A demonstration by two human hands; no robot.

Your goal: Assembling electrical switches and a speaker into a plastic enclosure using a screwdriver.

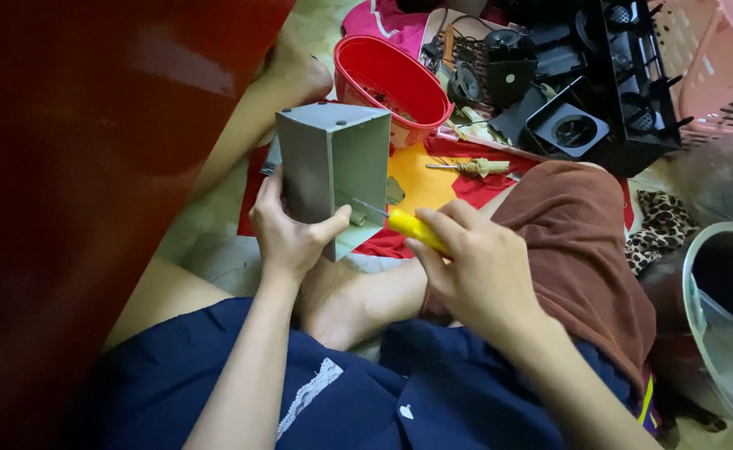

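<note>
Grey box (333, 171) gripped in left hand (287, 233)

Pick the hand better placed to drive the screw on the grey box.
Right. The right hand already grips the yellow screwdriver, whose tip meets the side of the grey box. The left hand is wrapped around the box, holding it upright, so it looks better left as the brace.

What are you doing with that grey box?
A person sitting on the floor holds a grey metal box upright in the left hand. The right hand grips a yellow-handled screwdriver, its tip against the box's side. Beyond it sit a red bucket, a second screwdriver on red and yellow cloth, and a pile of black speaker parts.
</note>
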